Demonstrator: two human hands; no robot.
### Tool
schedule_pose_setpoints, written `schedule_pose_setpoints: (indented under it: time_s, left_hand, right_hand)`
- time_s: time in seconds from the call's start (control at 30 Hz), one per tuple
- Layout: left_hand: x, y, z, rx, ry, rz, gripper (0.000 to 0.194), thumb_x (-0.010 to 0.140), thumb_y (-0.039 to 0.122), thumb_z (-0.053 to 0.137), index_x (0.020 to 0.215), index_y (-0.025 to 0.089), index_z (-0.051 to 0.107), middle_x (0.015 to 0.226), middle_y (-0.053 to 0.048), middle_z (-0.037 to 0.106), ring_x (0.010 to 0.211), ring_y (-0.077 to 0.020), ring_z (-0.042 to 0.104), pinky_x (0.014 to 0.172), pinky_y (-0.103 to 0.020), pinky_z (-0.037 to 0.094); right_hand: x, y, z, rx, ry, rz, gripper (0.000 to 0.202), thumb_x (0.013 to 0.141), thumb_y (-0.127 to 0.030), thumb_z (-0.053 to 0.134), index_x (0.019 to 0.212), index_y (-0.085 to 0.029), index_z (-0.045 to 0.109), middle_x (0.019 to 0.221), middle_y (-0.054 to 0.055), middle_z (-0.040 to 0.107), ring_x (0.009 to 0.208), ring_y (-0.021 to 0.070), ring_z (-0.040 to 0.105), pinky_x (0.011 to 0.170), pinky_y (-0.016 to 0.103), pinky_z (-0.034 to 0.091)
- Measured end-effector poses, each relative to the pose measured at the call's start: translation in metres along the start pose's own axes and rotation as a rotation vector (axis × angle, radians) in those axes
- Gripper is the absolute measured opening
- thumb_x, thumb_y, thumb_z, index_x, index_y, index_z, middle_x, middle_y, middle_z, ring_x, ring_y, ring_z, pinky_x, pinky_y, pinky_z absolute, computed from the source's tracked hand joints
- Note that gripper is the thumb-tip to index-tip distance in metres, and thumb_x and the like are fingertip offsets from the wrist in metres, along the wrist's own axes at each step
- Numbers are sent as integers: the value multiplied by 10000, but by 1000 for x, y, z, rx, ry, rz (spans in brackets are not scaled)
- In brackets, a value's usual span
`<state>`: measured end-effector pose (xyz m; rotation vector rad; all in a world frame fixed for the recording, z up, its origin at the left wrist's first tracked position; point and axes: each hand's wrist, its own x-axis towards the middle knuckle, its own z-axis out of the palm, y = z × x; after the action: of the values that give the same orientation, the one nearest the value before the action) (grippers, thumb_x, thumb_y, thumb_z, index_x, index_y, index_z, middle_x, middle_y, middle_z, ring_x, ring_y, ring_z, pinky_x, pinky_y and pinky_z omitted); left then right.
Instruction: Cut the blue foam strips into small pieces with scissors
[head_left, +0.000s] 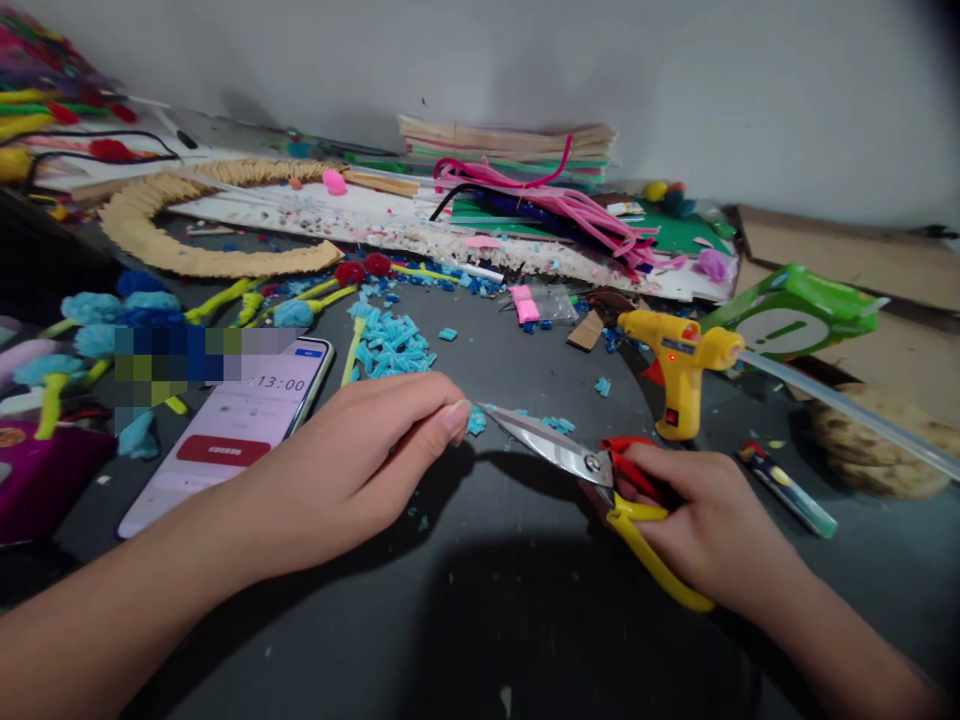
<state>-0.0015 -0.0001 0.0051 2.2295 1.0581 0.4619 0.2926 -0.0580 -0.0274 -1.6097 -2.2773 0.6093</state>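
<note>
My left hand (390, 450) is closed, thumb and forefinger pinched together. A small light-blue fuzzy piece (477, 420) shows at its fingertips; whether it is held or lies behind them I cannot tell. My right hand (697, 520) grips scissors (592, 464) with red and yellow handles. Their blades look closed or nearly so, with the tip pointing at my left fingertips. Just beyond the left hand lies a heap of cut light-blue chenille pieces (394, 345), and a few more are scattered behind the blades.
A yellow glue gun (679, 370) with its red light on stands behind my right hand, a long glue stick (847, 405) jutting rightward. Left lies a phone (247, 430) near blue pompom flowers (97, 310). Pink chenille stems (555, 210) and a green packet (795, 310) are farther back.
</note>
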Motion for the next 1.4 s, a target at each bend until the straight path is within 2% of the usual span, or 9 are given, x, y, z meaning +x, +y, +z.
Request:
schedule_pose_setpoints:
  time_s: [0.2,0.33,0.67,0.93,1.4]
  left_hand:
    - [-1,2,-2,-77,-43,-70,282,1001,270,361,735,193,417,656,32,459,583,-104,419,561,-238,343]
    - [-1,4,-1,-116,-32,-102,321,1007,292,350,704,190,388,632,37,428,554,-96,386,539,-240,328]
    - [1,5,1,-233,-8,-178,364,1013,344,346,698,183,434,629,39,422,561,-83,401,515,-207,348]
    - [1,5,3,-265,-2,-205,365,1008,348,370,707,182,494,619,43,443,563,-79,427,512,-201,348]
    - [3,8,2,-273,-16,-225,384,1006,362,356,692,180,482,619,34,449,563,-86,434,518,-205,362]
  right_hand:
    - [-2,-5,0,24,15,58,313,744,-228,652,632,-219,360,542,-72,368,507,89,314,486,220,292]
    - [-3,-3,0,15,0,48,316,699,-184,653,635,-222,346,546,-72,374,510,91,313,483,224,287]
    - [-5,1,1,4,-21,43,301,618,-100,592,639,-224,319,551,-72,384,517,92,326,495,228,283]
    - [-4,3,2,8,-30,40,289,619,-100,597,646,-222,336,560,-69,387,523,94,325,501,230,279]
    - [-2,1,1,5,-4,6,240,662,-134,612,637,-210,386,553,-66,400,511,87,332,491,224,275]
